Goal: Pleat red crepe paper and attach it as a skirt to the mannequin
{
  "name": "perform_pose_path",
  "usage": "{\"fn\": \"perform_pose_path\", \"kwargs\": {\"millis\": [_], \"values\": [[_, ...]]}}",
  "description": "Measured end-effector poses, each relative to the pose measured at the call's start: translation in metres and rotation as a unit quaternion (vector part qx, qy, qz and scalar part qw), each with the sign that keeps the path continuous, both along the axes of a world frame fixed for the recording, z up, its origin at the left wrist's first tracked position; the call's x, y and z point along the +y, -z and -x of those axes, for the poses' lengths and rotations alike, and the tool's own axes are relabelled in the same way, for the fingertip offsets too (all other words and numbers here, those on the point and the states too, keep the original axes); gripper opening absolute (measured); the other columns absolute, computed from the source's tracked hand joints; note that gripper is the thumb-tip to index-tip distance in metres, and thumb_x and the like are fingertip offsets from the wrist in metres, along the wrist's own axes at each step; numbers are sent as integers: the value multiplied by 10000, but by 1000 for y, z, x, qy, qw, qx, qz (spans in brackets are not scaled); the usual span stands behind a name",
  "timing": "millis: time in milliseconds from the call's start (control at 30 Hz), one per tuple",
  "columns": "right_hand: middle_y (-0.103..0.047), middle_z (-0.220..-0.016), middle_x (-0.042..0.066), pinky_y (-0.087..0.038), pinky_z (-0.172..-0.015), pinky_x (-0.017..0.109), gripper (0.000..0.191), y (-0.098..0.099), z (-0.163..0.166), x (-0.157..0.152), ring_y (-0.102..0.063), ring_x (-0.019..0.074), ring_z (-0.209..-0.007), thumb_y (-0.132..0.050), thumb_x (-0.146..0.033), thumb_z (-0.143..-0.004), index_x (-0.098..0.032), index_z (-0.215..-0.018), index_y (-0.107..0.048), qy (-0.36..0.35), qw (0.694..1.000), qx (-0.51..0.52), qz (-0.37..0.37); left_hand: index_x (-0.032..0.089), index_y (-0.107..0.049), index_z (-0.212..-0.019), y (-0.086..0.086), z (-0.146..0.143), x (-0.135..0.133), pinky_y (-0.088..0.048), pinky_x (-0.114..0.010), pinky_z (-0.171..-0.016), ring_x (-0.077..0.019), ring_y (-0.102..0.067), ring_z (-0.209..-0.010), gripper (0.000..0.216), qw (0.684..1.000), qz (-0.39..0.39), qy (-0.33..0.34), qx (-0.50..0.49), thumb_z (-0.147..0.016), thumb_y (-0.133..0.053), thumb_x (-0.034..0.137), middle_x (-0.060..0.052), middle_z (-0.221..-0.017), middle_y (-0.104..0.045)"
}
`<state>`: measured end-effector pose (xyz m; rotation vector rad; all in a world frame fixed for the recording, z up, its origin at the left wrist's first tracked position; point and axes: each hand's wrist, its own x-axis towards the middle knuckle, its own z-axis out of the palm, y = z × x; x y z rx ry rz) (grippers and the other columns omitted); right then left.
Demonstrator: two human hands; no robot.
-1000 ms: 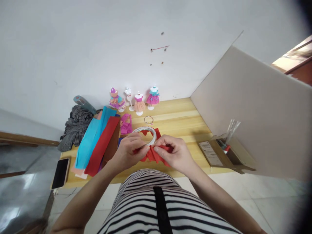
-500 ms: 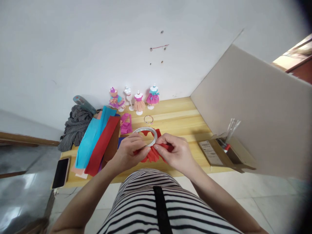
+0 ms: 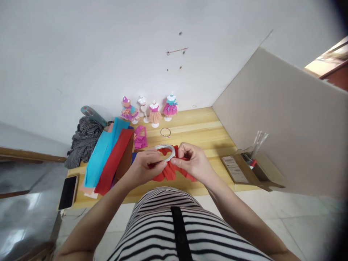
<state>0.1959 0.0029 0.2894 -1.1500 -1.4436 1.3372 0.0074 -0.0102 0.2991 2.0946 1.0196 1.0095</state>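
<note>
My left hand [image 3: 145, 166] and my right hand [image 3: 193, 161] meet over the front of a wooden table [image 3: 201, 134]. Both pinch a pleated piece of red paper [image 3: 168, 174], their fingertips close together at its top edge. A roll of white tape [image 3: 165, 150] lies just behind the paper, touching my left fingers. Whether the paper rests on the table or is lifted I cannot tell.
Red and blue paper sheets [image 3: 108, 156] lie at the left, with a black phone [image 3: 67, 192] at the table's corner and striped cloth [image 3: 83, 139] behind. Several small dress mannequins [image 3: 154, 112] stand by the wall. A pink paper piece [image 3: 140, 137], a small ring [image 3: 165, 132], an open cardboard box [image 3: 251, 168] and a grey board [image 3: 285, 119] are also present.
My right hand has slid slightly left and up, bunching the red paper closer to the tape roll. The left hand has barely moved.
</note>
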Motion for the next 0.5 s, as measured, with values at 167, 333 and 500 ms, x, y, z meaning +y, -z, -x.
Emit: {"fn": "perform_pose_path", "kwargs": {"millis": [167, 333, 500], "values": [[-396, -547, -63, -285, -494, 241, 276, -5, -4, -3, -331, 85, -503, -636, -319, -724, -217, -593, -415, -49, 999, 12, -4, 172, -465, -536, 1, 0, 1, -451, -258, -654, -122, -479, -601, 369, 999, 32, 4, -11, -886, -564, 226, 14, -533, -455], [-411, -566, -56, -292, -494, 237, 283, -9, -7, -7, -347, 89, -521, -644, -321, -746, -213, -610, -421, -36, 998, -34, -38, 167, -452, -544, 0, -1, 1, -428, -237, -629, -113, -462, -604, 345, 999, 34, -3, -2, -869, -565, 177, 19, -544, -440], [-350, -561, -72, -265, -490, 235, 335, 0, -2, -7, -308, 83, -522, -662, -295, -730, -220, -589, -367, -7, 995, -75, -61, 176, -413, -529, 0, -3, 3, -414, -238, -614, -117, -434, -593, 362, 1000, 0, 14, 11, -866, -541, 145, 30, -514, -384]]}}
